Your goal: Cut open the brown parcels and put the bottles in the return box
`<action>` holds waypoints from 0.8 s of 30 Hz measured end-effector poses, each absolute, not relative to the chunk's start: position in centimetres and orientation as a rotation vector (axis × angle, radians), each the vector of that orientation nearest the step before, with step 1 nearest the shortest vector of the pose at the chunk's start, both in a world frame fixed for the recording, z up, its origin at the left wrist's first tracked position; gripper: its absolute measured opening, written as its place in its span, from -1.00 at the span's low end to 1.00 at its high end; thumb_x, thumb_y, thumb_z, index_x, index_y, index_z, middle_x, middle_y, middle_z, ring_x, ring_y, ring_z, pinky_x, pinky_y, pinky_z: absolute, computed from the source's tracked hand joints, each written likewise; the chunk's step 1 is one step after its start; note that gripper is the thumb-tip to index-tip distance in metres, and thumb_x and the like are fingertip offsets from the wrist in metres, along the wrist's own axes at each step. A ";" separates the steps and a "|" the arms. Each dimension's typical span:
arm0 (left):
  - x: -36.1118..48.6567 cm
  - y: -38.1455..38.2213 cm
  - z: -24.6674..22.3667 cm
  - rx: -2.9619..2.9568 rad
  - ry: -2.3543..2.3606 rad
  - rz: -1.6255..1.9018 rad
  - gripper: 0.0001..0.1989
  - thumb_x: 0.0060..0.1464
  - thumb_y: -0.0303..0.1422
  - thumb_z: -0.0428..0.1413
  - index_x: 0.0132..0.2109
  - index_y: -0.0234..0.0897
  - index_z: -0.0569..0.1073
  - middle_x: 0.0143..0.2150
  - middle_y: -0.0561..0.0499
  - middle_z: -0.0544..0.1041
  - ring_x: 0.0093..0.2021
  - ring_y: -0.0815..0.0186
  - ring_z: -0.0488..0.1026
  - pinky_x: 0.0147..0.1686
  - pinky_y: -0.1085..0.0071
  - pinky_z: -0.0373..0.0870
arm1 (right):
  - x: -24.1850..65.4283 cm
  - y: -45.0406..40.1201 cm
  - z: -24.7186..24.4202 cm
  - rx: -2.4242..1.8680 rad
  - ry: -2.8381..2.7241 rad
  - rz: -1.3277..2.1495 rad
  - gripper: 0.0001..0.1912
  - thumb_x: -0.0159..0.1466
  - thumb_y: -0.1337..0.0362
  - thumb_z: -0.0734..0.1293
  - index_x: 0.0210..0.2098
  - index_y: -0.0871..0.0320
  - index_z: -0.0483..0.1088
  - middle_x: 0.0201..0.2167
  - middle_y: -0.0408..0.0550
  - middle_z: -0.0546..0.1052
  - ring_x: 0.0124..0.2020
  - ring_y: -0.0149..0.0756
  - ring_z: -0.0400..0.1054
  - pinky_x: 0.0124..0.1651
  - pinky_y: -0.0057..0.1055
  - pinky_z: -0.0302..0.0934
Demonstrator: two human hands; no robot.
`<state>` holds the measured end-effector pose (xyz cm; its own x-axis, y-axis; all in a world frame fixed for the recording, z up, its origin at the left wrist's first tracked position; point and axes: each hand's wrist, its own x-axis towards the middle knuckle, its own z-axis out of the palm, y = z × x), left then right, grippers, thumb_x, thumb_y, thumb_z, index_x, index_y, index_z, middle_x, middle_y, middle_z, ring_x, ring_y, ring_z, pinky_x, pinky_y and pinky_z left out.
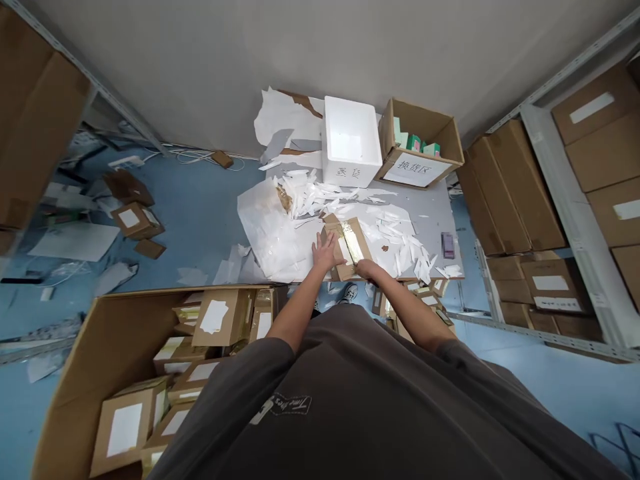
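A small cardboard box (364,241) lies on the table in front of me, with shiny yellowish tape (353,241) running across its top. My left hand (326,252) rests on the box's left side, fingers spread out. At the near right edge of the box is my right hand (367,268), its fingers curled closed. Whatever it may grip is hidden. White paper scraps (313,193) are scattered behind and to the right of the box. A translucent plastic bag (270,233) lies at its left.
A white foam box (347,170) and an open carton (425,175) with green packages stand at the table's back. Below left, a large carton (65,393) holds several taped boxes. Shelves with boxes (500,193) flank the right. Small boxes (135,219) litter the floor at left.
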<state>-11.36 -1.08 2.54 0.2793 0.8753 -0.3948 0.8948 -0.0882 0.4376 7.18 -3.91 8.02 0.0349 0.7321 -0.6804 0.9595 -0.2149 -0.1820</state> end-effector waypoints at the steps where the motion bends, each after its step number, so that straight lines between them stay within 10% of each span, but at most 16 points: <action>1: -11.3 -1.0 2.4 1.945 1.592 -0.035 0.27 0.08 0.31 0.27 0.69 0.02 -0.16 0.74 0.02 -0.22 0.68 -0.30 -0.51 0.58 -0.31 -0.18 | 7.6 -5.1 8.3 1.977 1.686 -0.987 -0.80 0.28 0.31 0.52 -0.13 0.26 0.66 -0.22 0.32 0.71 -0.20 0.09 0.69 -0.14 -0.23 0.53; 7: -11.4 -1.2 2.7 1.940 1.606 -0.039 0.24 0.13 0.28 0.24 0.70 -0.04 -0.17 0.74 -0.03 -0.23 0.67 -0.31 -0.53 0.59 -0.32 -0.23 | 10.2 -9.5 10.6 1.958 1.466 -1.104 -0.78 0.45 0.25 0.40 -0.01 0.25 0.61 -0.14 0.34 0.69 -0.32 0.03 0.67 -0.24 -0.23 0.51; 13: -10.9 -2.8 3.5 2.322 1.308 0.049 -0.21 0.31 -0.13 0.18 0.58 -0.24 0.26 0.65 -0.24 0.14 0.69 -0.16 -0.17 0.61 -0.18 -0.15 | 12.7 -9.4 10.7 2.517 1.530 -0.922 -0.54 0.56 -0.07 0.27 0.14 0.19 0.45 0.00 0.26 0.68 0.03 0.05 0.62 0.02 -0.26 0.44; 20: -8.7 -1.1 3.7 2.509 0.841 -0.274 0.03 -0.22 -0.31 0.50 0.45 -0.05 0.43 0.54 -0.17 0.33 0.59 -0.27 0.06 0.57 -0.22 -0.11 | 10.8 -7.2 7.0 2.759 1.280 -0.866 -0.26 0.30 -0.17 0.54 0.20 0.21 0.31 0.11 0.35 0.63 0.17 0.13 0.56 0.10 -0.20 0.42; 24: -6.6 -0.5 4.1 2.478 0.901 -0.367 -0.13 -0.18 -0.31 0.50 0.34 -0.04 0.54 0.43 -0.21 0.45 0.51 -0.26 0.17 0.55 -0.25 -0.07 | 10.3 -6.7 6.3 2.763 1.329 -0.838 -0.31 0.32 -0.10 0.55 0.19 0.18 0.29 0.10 0.34 0.64 0.17 0.16 0.56 0.15 -0.13 0.40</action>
<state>-6.55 -0.50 4.11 0.7482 0.5307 -0.3983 0.6579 -0.6715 0.3411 10.32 -6.70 6.32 0.5117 0.7362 -0.4429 0.7170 -0.6499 -0.2519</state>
